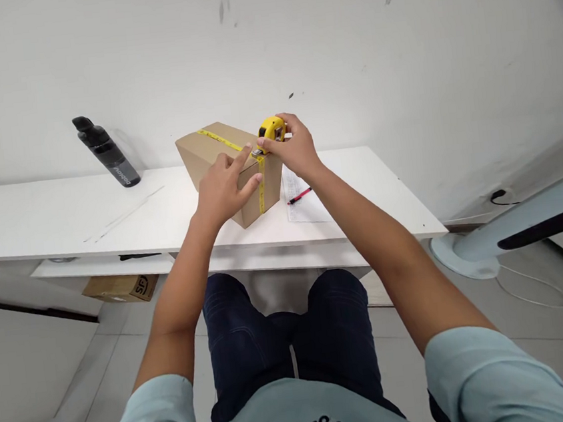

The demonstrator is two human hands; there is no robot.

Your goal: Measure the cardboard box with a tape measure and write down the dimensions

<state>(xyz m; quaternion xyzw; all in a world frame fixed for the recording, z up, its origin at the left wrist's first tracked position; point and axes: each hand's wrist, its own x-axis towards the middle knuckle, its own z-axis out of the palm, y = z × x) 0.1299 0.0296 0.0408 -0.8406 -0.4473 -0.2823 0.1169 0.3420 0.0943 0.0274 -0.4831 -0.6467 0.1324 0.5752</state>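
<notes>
A brown cardboard box (pixel 200 154) with a yellow strip along its top and down its near end stands on the white table. My right hand (pixel 299 147) grips a yellow tape measure (pixel 271 129) at the box's top right edge. The metal end of the tape sits by that edge. My left hand (pixel 223 187) rests over the near side of the box, its index finger stretched toward the tape and its thumb apart. Whether anything lies under the left fingertips cannot be made out. A sheet of paper (pixel 306 210) and a red and black pen (pixel 300 195) lie right of the box.
A dark water bottle (pixel 110 155) stands at the left on the white table (pixel 61 221), against the wall. Below, a shelf holds a small cardboard carton (pixel 118 288). A pale tower-shaped appliance (pixel 471 251) with a cable stands on the floor at the right.
</notes>
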